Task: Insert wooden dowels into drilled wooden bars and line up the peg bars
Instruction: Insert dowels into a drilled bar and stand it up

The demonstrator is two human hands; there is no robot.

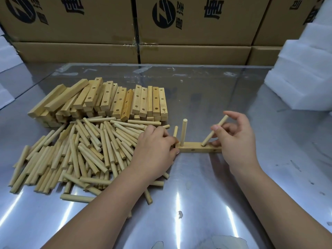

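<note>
- The wooden bar (197, 149) lies on the desk (242, 194), with one upright dowel (183, 132) in it
- The left hand (154, 148) curls its fingers round the bar's left end
- The right hand (235, 141) pinches a tilted dowel (209, 137) in its fingers, bottom end in the bar
- Loose dowels (80, 155) lie piled on the left

Bare tabletop (206, 97) lies open behind the bar (199, 150); loose dowels (80, 155) crowd the left; foam blocks (298, 83) wall the right.

Glare streaks on table (197, 203), edges warped
</note>
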